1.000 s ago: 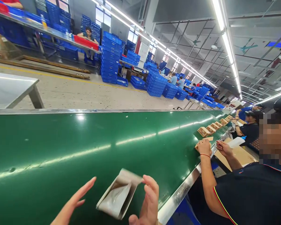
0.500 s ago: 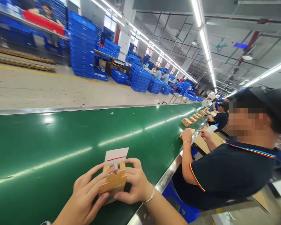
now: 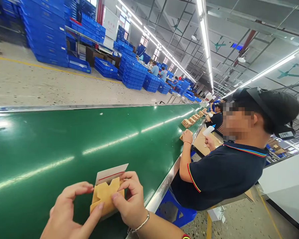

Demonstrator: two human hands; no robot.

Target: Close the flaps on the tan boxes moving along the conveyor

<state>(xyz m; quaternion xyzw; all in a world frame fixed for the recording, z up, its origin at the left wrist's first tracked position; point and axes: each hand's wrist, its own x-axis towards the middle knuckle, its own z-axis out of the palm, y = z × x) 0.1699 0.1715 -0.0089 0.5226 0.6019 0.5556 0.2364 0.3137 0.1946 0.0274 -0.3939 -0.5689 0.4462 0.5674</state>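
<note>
One carton (image 3: 104, 200) is in work, located at the near part of the green counter (image 3: 64, 142). Its tan front panel has notched tabs; one white lid flap (image 3: 111, 173) with a single red line stands raised behind them. Carton contents: hidden by the tabs. Whether its base touches the counter cannot be told.

Two hands attend it. The left hand (image 3: 67, 210) is spread, thumb against the front panel, fingertips at the upper left corner. The right hand (image 3: 132, 202) pinches the panel's right side between thumb and fingers; one bracelet (image 3: 141, 225) is on that wrist.

Farther along the counter stand at least four cartons (image 3: 186, 123) in a row; the distant ones overlap and cannot be counted. One co-worker (image 3: 221, 172) sits at the counter's near edge, one hand (image 3: 187, 135) over a further carton on it. One white bottle (image 3: 208, 130) with a blue cap is beside that edge.

Beyond the counter's far edge, several stacks of blue crates (image 3: 46, 33) stand on the floor; their contents are too small to identify.
</note>
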